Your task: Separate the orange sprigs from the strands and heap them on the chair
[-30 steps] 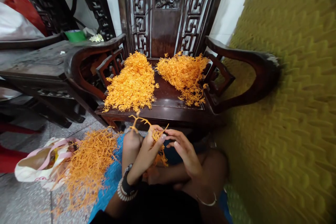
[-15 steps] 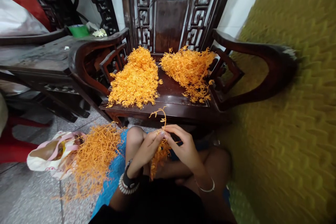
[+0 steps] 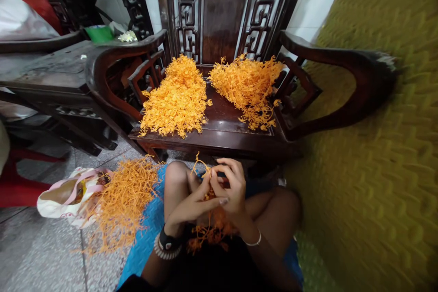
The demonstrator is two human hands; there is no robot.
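Observation:
Above my crossed legs, my left hand (image 3: 195, 203) and my right hand (image 3: 231, 187) meet with fingertips closed on a thin orange branching strand (image 3: 201, 161). Its curled tip sticks up past the fingers; the rest is hidden behind them. In my lap, below the hands, lies a shaded bunch of orange strands (image 3: 214, 226). Two heaps rest on the dark wooden chair seat (image 3: 222, 116) before me: a dense pile of short curly orange pieces (image 3: 176, 100) at left and a looser orange pile (image 3: 246, 86) at right.
Longer orange strands (image 3: 125, 198) are heaped on the floor at left, against a white cloth bag (image 3: 54, 205) with pink handles. Beyond are a red stool (image 3: 20, 187) and a dark side table (image 3: 44, 73). A yellow-green woven surface (image 3: 362, 182) fills the right.
Both hands have shifted slightly, the right one inward with its fingers more curled. The strand's tip now leans lower and left. More of the bunch in my lap shows. The view has tilted a little.

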